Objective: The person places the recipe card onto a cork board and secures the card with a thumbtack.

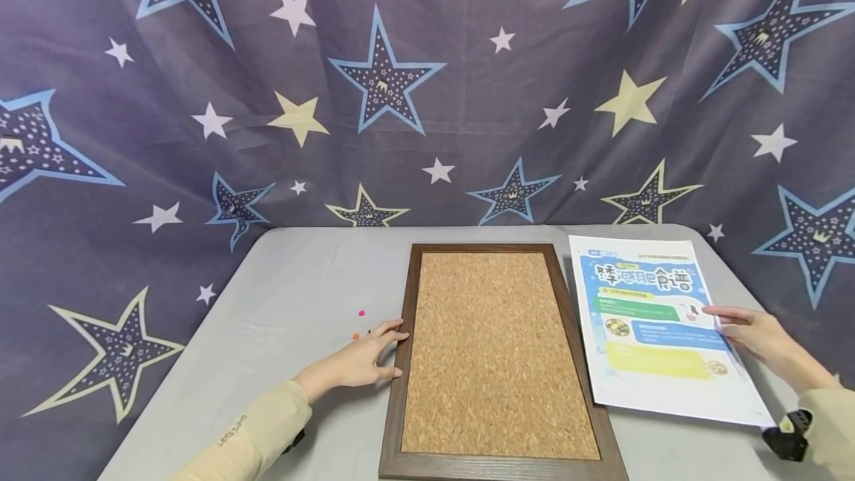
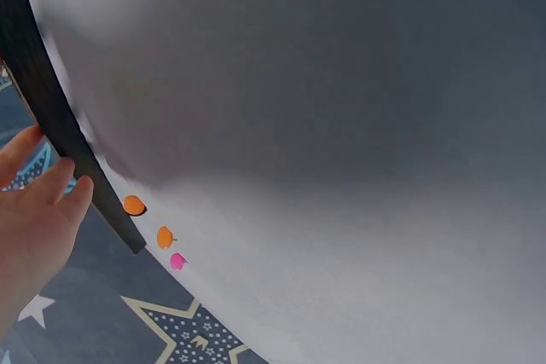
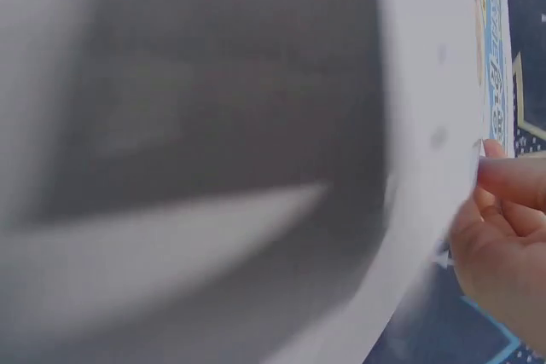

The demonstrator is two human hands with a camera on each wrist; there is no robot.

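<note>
A cork board with a dark brown frame lies flat on the table. At its left edge is my left hand, fingertips touching the frame's side; in the left wrist view that hand has its fingers extended against the dark frame. My right hand pinches the right edge of a printed poster with colored text blocks. The poster is held to the right of the board. In the right wrist view the thumb and fingers of this hand grip the paper's edge.
Small push pins lie on the grey table left of the board: a pink push pin and an orange push pin. Another orange push pin shows in the left wrist view. A star-patterned curtain hangs behind the table.
</note>
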